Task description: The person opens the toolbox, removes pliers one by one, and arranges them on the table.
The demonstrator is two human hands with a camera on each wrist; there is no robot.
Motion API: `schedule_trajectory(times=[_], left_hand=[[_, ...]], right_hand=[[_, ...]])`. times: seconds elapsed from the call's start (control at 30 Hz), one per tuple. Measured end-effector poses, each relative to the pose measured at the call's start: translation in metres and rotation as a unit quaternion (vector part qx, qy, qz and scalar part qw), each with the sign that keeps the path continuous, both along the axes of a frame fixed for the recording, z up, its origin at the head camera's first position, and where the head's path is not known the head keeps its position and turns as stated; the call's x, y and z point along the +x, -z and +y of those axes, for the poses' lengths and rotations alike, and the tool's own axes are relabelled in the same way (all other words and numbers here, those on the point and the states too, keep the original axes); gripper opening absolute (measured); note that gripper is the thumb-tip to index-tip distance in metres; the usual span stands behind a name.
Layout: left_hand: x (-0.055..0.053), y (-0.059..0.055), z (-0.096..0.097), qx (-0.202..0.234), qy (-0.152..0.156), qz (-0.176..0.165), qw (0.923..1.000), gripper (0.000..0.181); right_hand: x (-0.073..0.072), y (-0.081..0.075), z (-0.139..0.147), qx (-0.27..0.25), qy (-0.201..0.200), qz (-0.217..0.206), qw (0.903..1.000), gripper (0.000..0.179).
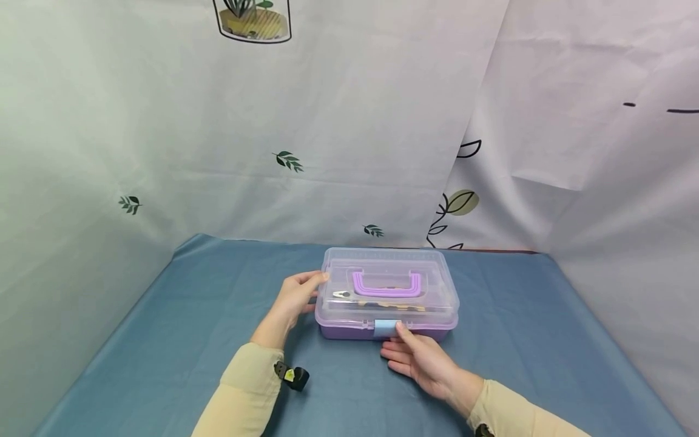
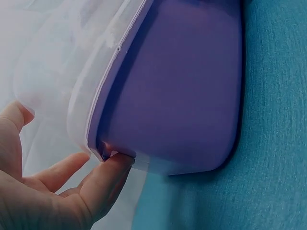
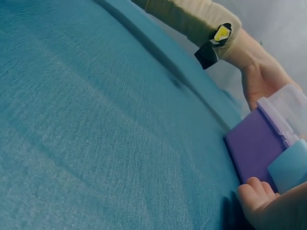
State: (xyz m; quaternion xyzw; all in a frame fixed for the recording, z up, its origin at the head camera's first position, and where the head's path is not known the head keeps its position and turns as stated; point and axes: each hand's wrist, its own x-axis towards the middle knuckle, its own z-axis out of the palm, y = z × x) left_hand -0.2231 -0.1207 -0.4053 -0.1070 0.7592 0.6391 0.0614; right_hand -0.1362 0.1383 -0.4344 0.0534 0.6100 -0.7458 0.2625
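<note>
Right of the left hand, beyond the right hand, sits a box.

1. The purple box fills the middle, running up towards 12 o'clock
2. Its clear lid lies towards 10 o'clock, above a rim slanting from 12 down to 8
3. Near half past seven, the left hand holds the rim's corner
4. Blue cloth spreads at 3 o'clock; pale backdrop shows near 7

Purple box, blue latch, perhaps white leaf-printed backdrop
</note>
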Motion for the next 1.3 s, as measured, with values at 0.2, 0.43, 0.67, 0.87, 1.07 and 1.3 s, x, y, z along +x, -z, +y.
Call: schedule_trajectory(times=[0.2,0.43,0.67,0.87,1.07,1.3], left_hand=[[0.0,0.001,0.001,0.0,-0.005,0.003,1.0,0.058],[0.002,0.002,0.001,-0.002,-0.007,0.0,1.0,0.058],[0.002,0.001,0.002,0.003,-0.004,0.007,1.0,0.056],[0.003,0.0,0.001,0.001,-0.005,0.005,1.0,0.057],[0.003,-0.001,0.0,0.005,-0.004,0.009,0.9999,0.057],[0.004,0.001,0.001,0.007,-0.002,0.008,0.9999,0.058]], right_hand=[[0.001,-0.002,-0.002,0.012,0.008,-0.007,0.9999,0.094],[0.003,-0.005,-0.006,0.027,0.025,-0.009,0.9993,0.088],[0.003,-0.013,-0.006,0.035,0.06,-0.007,0.9976,0.077],[0.004,-0.019,-0.003,0.058,0.057,0.014,0.9966,0.075],[0.006,-0.023,-0.002,0.118,0.052,0.054,0.9903,0.073],[0.013,-0.029,-0.001,0.188,0.053,0.129,0.9722,0.058]])
